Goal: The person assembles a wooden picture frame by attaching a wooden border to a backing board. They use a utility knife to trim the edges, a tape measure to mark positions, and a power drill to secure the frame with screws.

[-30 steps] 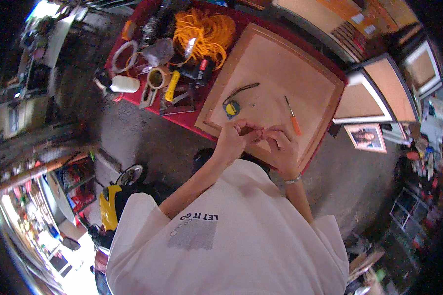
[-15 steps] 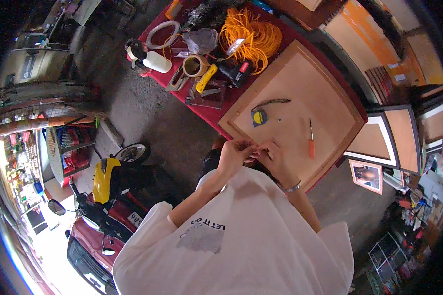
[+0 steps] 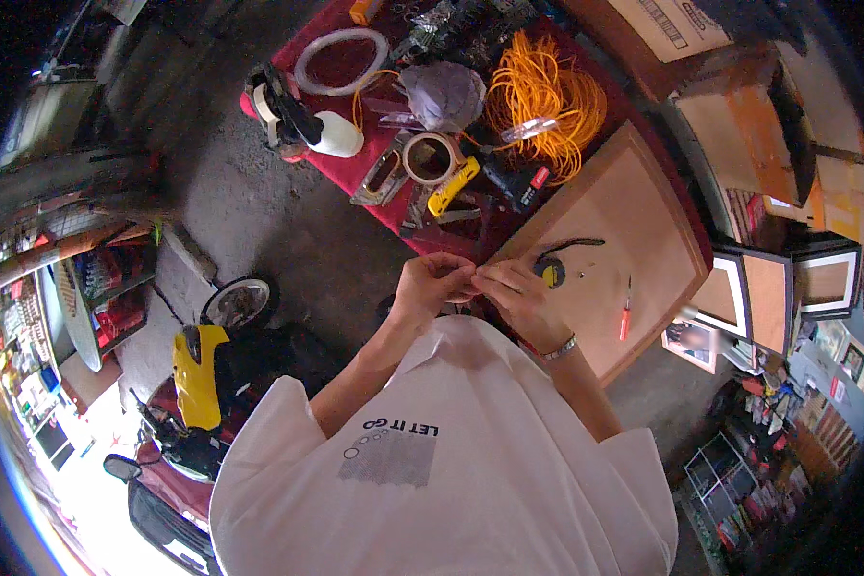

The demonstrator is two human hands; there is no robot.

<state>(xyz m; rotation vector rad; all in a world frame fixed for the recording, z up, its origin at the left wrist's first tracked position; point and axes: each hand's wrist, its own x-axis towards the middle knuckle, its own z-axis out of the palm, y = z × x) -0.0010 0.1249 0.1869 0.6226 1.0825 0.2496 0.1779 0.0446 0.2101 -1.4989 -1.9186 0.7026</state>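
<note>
My left hand (image 3: 435, 290) and my right hand (image 3: 520, 298) meet in front of my chest, near the edge of a brown framed board (image 3: 612, 322). Fingertips of both hands are pinched together; whatever they hold is too small or hidden to make out. Just beyond my right hand, a yellow and dark tape measure (image 3: 550, 273) with a black strap lies on the board. A small dark piece (image 3: 582, 276) sits beside it. Farther right lies a screwdriver (image 3: 625, 324) with an orange-red handle.
A red-covered table (image 3: 386, 213) bears the board, a yellow utility knife (image 3: 454, 186), a tape roll (image 3: 430, 158), an orange cord coil (image 3: 545, 108), a white bottle (image 3: 337, 134) and clear tubing (image 3: 342, 60). Picture frames (image 3: 745, 298) stand right; a yellow-panelled motorcycle (image 3: 198, 376) stands left.
The view has shifted, so the table and board appear farther right. My hands stay together at the fingertips and are now closer to the tape measure, with my right fingers lying more across.
</note>
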